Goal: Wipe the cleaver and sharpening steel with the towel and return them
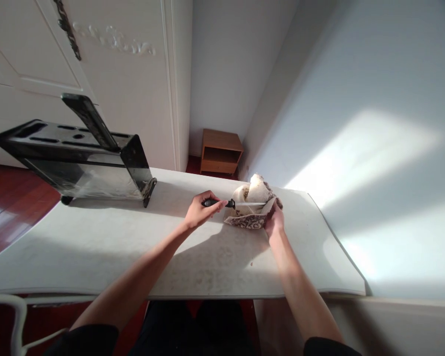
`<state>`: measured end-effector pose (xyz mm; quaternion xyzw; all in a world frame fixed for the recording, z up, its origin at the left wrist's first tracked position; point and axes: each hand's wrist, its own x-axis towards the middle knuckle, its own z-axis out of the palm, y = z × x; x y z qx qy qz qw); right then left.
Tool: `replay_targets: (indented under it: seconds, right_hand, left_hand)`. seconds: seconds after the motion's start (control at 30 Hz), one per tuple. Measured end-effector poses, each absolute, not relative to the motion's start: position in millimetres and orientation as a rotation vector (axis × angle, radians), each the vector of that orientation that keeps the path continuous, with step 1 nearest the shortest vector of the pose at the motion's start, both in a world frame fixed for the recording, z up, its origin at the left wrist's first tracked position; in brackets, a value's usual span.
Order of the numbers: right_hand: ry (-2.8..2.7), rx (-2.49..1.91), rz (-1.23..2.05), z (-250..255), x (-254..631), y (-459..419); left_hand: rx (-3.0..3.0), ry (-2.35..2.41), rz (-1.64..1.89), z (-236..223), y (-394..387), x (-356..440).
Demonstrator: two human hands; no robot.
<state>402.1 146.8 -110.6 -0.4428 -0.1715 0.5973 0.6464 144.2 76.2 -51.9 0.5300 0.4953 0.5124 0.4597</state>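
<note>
Our left hand (199, 211) grips black handle (230, 203), best hold; shaft (250, 203) likely stiff, light. Our right hand (275, 221) clasps soft, floppy cloth (246, 221) near tabletop's (133, 247) far edge.

The left sleeve (92, 338) and right sleeve (328, 346) are black and plain, each ending near the elbow in a curved edge. The forearms, left hand (203, 210) and right hand (275, 221) are bare. The trousers (168, 329) are very dark, details lost in shadow.
</note>
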Motion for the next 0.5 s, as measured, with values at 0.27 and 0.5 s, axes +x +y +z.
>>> replay_targets:
  seconds: [0.27, 0.5]
  right_hand:
    - [-0.444, -0.938, 1.382, -108.1, 398.5, 144.3]
    - [-0.446, -0.933, 1.398, -106.9, 394.6, 142.4]
  left_hand:
    - [1.502, 1.222, 1.299, -51.7, 68.9, 148.3]
    - [1.581, 1.224, 1.281, -55.8, 68.0, 150.9]
